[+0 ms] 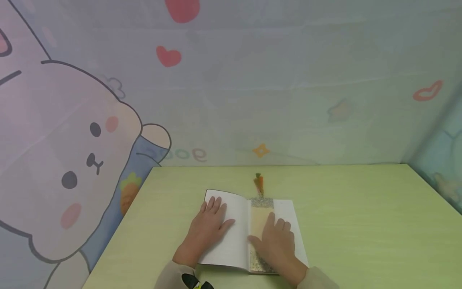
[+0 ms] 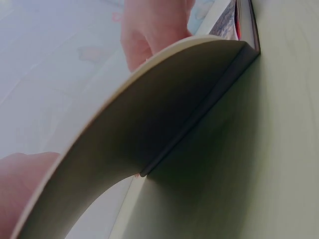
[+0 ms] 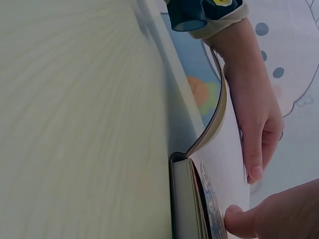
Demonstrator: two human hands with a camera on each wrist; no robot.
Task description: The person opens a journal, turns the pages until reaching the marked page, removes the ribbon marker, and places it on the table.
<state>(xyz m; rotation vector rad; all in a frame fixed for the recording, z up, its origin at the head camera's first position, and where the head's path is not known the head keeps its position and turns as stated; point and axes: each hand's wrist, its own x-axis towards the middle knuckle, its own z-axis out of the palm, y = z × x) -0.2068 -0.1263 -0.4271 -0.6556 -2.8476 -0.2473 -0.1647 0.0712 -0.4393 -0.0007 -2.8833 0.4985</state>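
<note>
An open notebook (image 1: 234,245) with blank white pages lies on the table, its left side bowed up off the surface in both wrist views. Along the inner edge of the right page lies a long beige bookmark (image 1: 260,220) with patterned ends. An orange and green tassel (image 1: 259,184) extends from its top past the page. My left hand (image 1: 207,230) rests on the left page, fingers straight and thumb out to the side. On the bookmark rests my right hand (image 1: 279,243), index finger extended and thumb near the spine; its palm hides part of the bookmark and page.
The pale green table (image 1: 361,216) reaches back to a cloth backdrop (image 1: 288,88) printed with a large rabbit, hearts and stars. A dark device with a yellow mark (image 1: 196,283) is strapped on the left wrist over a beige sleeve.
</note>
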